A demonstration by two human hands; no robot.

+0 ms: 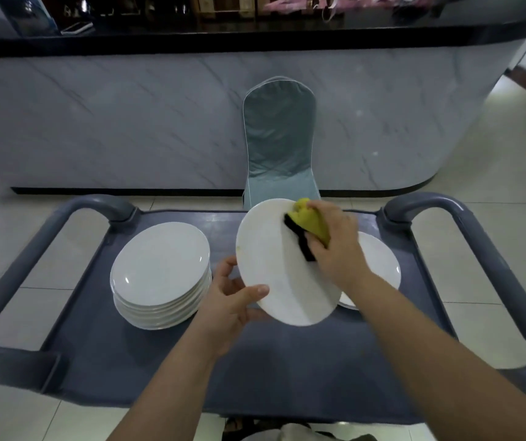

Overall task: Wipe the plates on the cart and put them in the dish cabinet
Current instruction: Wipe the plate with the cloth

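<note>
My left hand point(233, 300) grips the lower left rim of a white plate point(271, 275), held tilted above the grey cart point(160, 361). My right hand point(334, 246) holds a yellow cloth with a black edge point(306, 227) and presses it on the plate's upper right part. A stack of several white plates point(160, 272) stands on the cart's left side. Another white plate point(379, 262) lies on the cart at the right, partly hidden behind my right arm and the held plate.
The cart has looped grey handles at the left point(16, 281) and right point(493, 265). A chair with a grey-blue cover point(279, 138) stands just beyond the cart, against a marbled counter front point(128, 122). Pale tiled floor lies all around.
</note>
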